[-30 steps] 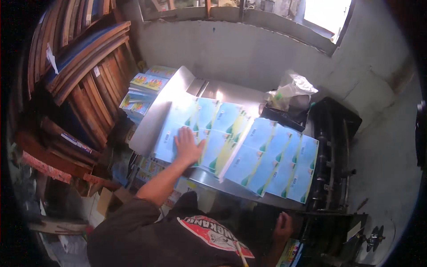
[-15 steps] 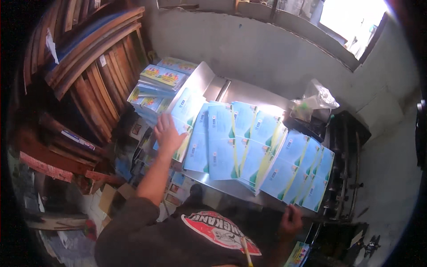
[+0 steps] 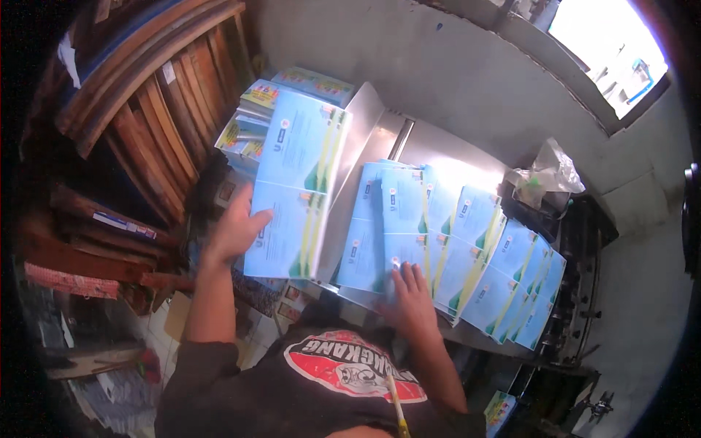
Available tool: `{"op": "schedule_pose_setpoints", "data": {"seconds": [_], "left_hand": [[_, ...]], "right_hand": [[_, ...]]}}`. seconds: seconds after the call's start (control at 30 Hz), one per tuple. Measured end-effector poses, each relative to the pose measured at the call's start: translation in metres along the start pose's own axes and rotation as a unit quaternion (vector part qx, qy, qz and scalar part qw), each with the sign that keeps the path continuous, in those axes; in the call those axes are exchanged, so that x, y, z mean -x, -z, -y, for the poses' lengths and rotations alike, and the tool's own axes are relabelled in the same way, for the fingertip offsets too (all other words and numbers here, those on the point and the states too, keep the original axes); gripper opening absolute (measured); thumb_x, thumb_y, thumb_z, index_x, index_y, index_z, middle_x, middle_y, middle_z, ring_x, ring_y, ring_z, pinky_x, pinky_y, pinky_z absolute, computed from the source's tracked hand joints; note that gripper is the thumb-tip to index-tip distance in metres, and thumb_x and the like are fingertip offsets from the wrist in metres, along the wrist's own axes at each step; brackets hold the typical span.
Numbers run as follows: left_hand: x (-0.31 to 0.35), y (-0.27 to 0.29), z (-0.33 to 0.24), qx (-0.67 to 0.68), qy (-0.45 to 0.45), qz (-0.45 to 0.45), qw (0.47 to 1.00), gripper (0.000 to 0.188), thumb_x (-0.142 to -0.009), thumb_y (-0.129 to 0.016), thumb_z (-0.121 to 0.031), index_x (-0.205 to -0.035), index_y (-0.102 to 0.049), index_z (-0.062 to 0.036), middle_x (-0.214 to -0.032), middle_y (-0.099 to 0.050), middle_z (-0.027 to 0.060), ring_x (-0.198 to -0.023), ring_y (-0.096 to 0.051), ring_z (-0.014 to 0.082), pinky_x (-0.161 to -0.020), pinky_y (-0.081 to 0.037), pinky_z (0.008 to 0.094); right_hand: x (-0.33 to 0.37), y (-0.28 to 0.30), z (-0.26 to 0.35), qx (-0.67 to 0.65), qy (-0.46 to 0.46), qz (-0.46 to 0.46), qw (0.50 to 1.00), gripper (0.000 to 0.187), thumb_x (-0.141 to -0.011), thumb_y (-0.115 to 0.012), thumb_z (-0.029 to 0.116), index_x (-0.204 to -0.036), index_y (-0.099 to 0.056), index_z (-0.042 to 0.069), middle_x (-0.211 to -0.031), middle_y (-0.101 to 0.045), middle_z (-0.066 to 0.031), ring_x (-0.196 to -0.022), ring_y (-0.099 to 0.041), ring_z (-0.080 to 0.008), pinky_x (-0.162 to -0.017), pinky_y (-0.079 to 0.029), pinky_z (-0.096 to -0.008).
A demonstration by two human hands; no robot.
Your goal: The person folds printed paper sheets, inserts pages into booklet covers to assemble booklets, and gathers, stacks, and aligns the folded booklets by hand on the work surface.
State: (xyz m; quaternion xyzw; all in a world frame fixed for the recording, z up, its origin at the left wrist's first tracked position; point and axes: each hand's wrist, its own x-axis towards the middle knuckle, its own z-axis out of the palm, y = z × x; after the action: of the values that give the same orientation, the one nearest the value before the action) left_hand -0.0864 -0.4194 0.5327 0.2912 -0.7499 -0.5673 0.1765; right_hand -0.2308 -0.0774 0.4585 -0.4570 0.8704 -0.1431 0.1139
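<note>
My left hand (image 3: 235, 228) is closed on the left edge of a stack of blue printed sheets (image 3: 293, 164), thumb on top and the other fingers hidden underneath. The stack is held up at the left end of a metal table (image 3: 454, 152). My right hand (image 3: 410, 301) lies with fingers stretched out on the near end of a blue booklet sheet (image 3: 404, 208). That sheet is part of an overlapping row. Farther right in the row are more blue printed sheets (image 3: 505, 274), fanned toward the table's right end.
Piled printed packs (image 3: 314, 84) stand behind the lifted stack. Wooden frames (image 3: 171, 109) lean at the left. A clear plastic bag (image 3: 551, 175) sits at the back right, beside dark machinery (image 3: 584, 270). A grey wall (image 3: 350, 44) bounds the far side.
My left hand has taken hold of the leftmost stack and lifted it off the table. My right hand has come from the lower right onto the middle sheets. The view has shifted slightly.
</note>
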Motion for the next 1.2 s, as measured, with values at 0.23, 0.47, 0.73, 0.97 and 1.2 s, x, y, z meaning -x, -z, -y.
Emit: {"op": "schedule_pose_setpoints", "data": {"seconds": [0.23,0.47,0.73,0.97,1.2], "left_hand": [[0.01,-0.052,0.036,0.091,0.036,-0.018,0.995,0.026,-0.101,-0.048,-0.018,-0.112,-0.062,0.0004,-0.091,-0.066,0.0065,-0.081,-0.059,0.0123,-0.074,-0.047,0.0301],[0.01,-0.065,0.023,-0.012,-0.049,-0.147,0.988,0.028,-0.102,-0.047,-0.023,-0.111,-0.063,-0.0009,-0.088,-0.067,0.0073,-0.078,-0.059,0.0142,-0.071,-0.046,0.033],[0.022,-0.047,0.023,0.197,-0.007,-0.059,0.979,0.024,-0.098,-0.057,-0.013,-0.116,-0.059,0.0036,-0.115,-0.065,0.0114,-0.101,-0.06,0.0182,-0.09,-0.047,0.0308],[0.019,0.028,0.02,0.005,-0.022,-0.261,0.965,0.031,-0.091,-0.061,-0.005,-0.121,-0.052,0.0015,-0.108,-0.066,0.0104,-0.09,-0.062,0.0152,-0.079,-0.051,0.0313],[0.051,0.035,0.032,0.119,0.04,-0.214,0.969,0.038,-0.096,-0.055,-0.006,-0.131,-0.045,0.0037,-0.12,-0.06,0.0135,-0.103,-0.06,0.0181,-0.091,-0.047,0.0321]], "right_hand": [[0.009,0.026,-0.005,-0.074,-0.036,-0.266,0.96,0.034,-0.097,-0.054,0.007,-0.126,-0.054,-0.009,-0.123,-0.06,-0.0301,-0.113,-0.061,-0.043,-0.096,-0.051,-0.0462],[-0.017,0.026,0.05,-0.176,0.07,-0.406,0.894,0.033,-0.096,-0.05,0.0,-0.127,-0.053,-0.012,-0.124,-0.059,-0.032,-0.112,-0.064,-0.039,-0.088,-0.055,-0.0434],[-0.081,-0.025,0.123,-0.195,0.343,-0.053,0.917,0.053,-0.085,-0.068,0.015,-0.131,-0.05,-0.005,-0.142,-0.046,-0.0241,-0.134,-0.045,-0.0376,-0.11,-0.038,-0.0489],[-0.078,-0.07,0.111,-0.056,0.194,0.012,0.979,0.084,-0.08,-0.074,0.038,-0.145,-0.037,0.001,-0.154,-0.03,-0.0249,-0.142,-0.026,-0.0471,-0.114,-0.025,-0.0582],[-0.067,-0.049,0.101,-0.328,0.179,-0.152,0.915,0.055,-0.076,-0.062,-0.004,-0.13,-0.052,0.0,-0.13,-0.058,-0.0204,-0.122,-0.056,-0.0357,-0.107,-0.043,-0.044]]}}
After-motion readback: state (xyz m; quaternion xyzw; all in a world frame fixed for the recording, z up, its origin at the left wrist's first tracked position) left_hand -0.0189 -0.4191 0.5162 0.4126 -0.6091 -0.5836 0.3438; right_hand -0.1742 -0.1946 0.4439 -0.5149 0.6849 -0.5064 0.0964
